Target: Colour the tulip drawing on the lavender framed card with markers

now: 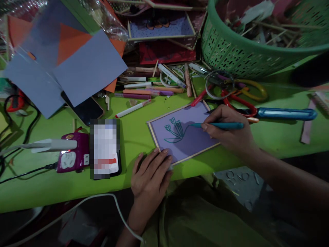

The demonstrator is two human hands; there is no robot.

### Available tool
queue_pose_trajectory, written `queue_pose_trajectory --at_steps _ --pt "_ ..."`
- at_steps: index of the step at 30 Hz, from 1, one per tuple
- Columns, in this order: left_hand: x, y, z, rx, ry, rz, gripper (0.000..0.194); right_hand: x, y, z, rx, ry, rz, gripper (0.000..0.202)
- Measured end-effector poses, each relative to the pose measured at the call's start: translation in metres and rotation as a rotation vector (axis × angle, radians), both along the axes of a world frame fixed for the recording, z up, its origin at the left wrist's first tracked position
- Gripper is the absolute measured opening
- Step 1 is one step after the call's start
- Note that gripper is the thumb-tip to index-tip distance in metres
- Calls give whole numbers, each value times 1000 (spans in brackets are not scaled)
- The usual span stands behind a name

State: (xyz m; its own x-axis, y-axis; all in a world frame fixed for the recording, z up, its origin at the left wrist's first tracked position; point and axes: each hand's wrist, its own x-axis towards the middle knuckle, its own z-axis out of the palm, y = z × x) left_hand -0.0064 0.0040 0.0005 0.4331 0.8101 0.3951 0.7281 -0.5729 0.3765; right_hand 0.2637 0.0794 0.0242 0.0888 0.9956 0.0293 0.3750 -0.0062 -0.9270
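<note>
A purple card (197, 145) edged with thin wooden strips lies tilted on the green table. On it is a teal line drawing (177, 127) of flowers with stems and a long curved leaf. My right hand (228, 132) grips a teal marker pen (226, 125), whose tip meets the card just right of the flowers. Flat and with fingers stretched out, my left hand (151, 175) rests at the card's lower left corner, fingertips touching its wooden edge. The right side of the card is partly hidden by my right hand.
Behind the card lie several markers (137, 108), red-handled scissors (253, 111) and a blue cutter knife (286, 113). A green basket (231, 51) of scraps stands at the back right. To the left are a phone (105, 149), a purple power adapter (73, 152) and paper sheets (92, 68).
</note>
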Motion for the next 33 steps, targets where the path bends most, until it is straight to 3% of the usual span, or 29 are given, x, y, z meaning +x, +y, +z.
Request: queue_pose_trajectory --at_steps 23,33 --pt "-1 -1 -2 -4 -9 4 33 -2 0 1 19 8 -26 18" --pt "1 1 1 17 12 1 24 -2 -1 -1 9 -12 -42 17"
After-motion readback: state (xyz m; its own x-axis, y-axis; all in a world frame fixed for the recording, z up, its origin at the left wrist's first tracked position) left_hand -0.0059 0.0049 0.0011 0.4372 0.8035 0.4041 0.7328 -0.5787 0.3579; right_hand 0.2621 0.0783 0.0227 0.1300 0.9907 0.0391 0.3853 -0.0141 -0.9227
